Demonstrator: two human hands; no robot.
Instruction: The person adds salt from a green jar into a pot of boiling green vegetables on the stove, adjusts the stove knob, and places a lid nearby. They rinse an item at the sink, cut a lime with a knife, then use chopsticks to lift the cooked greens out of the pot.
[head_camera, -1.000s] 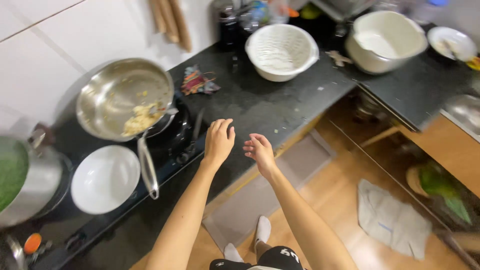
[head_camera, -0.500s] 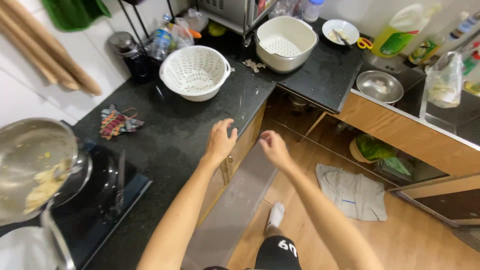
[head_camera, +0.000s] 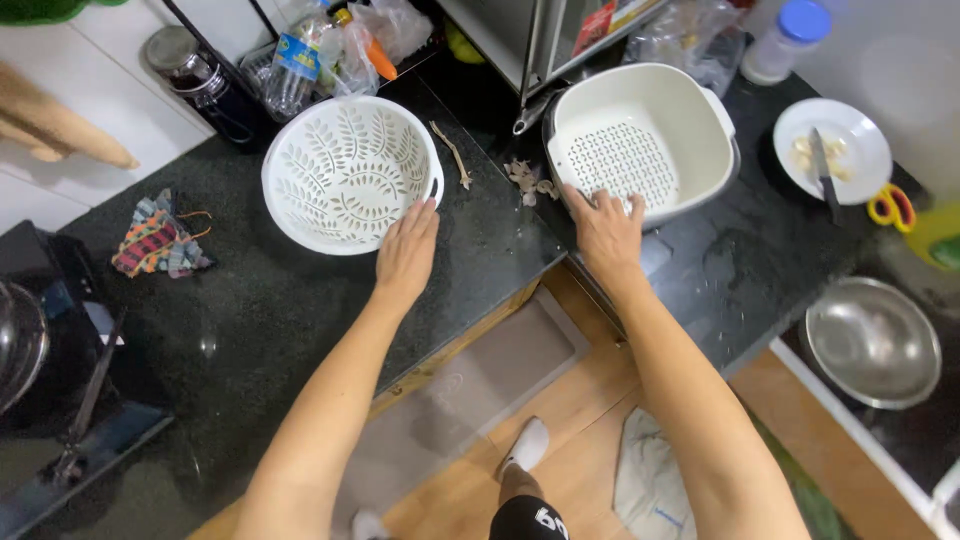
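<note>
The left hand (head_camera: 406, 252) lies flat, fingers spread and gripping nothing, its tips touching the near rim of the round white colander (head_camera: 349, 171) on the dark counter (head_camera: 270, 310); the right hand (head_camera: 607, 227), open too, rests on the near edge of the square white strainer basket (head_camera: 650, 130), whose handles point toward the back-left and front-right.

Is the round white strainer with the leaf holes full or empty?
Empty. The round white strainer sits upright on the dark counter; only its leaf-shaped holes show inside. The left hand touches its rim.
</note>
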